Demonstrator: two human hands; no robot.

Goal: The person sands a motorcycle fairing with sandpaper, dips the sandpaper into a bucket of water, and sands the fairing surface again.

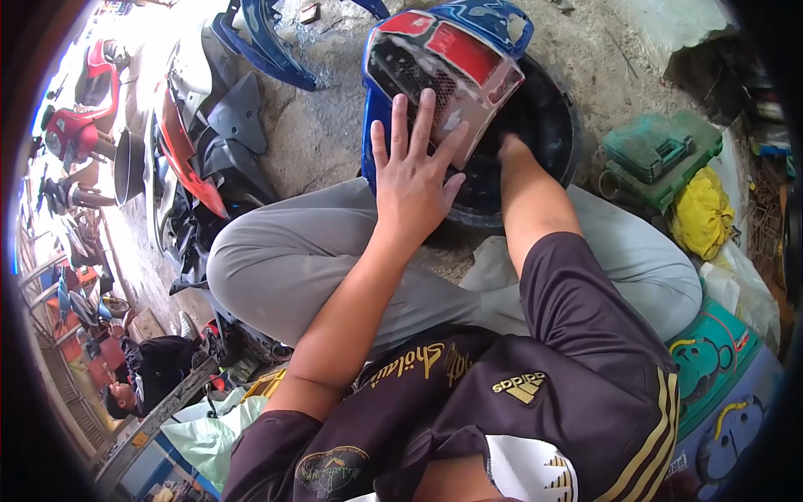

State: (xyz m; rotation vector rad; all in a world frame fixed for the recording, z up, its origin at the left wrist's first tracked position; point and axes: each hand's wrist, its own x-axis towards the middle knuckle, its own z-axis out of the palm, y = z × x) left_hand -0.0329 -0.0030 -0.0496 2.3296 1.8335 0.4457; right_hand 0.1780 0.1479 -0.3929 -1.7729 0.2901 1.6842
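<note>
A blue plastic fairing part [481, 18] with red and greyish patches leans over the rim of a black basin [571, 125] between the knees. My left hand [411, 171] lies on the part's lower face, fingers spread, palm down. My right forearm reaches into the basin; only a bit of my right hand [508, 145] shows at the wrist, and its fingers are hidden behind the part.
Red and grey body panels [180, 151] lie at the left, with another blue panel [266, 46] above. Green tool cases [652, 151] and a yellow bag [703, 213] are at the right. Another person [155, 372] sits at the lower left, near motorcycles.
</note>
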